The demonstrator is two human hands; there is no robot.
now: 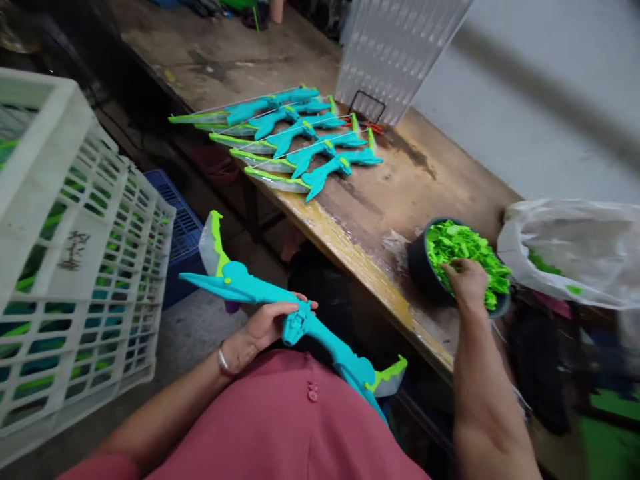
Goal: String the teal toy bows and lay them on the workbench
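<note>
My left hand [260, 333] is wrapped round the middle of a turquoise toy bow [260, 288], held in front of my body. The bow has lime-green and clear tips at both ends, and I see no string on it. Over at the right, my right hand [469, 283] reaches into a dark bucket [423, 263] heaped with small bright green plastic pieces [453, 240]. Its fingers are pinched together at the surface of the heap; whatever lies between them is too small to make out.
Several strung turquoise toy bows [325, 150] lie in a row on the wooden table [370, 220]. A white plastic bag [590, 247] sits right of the bucket. White crates [95, 267] holding green and turquoise parts stand at left, beside a blue crate [183, 227].
</note>
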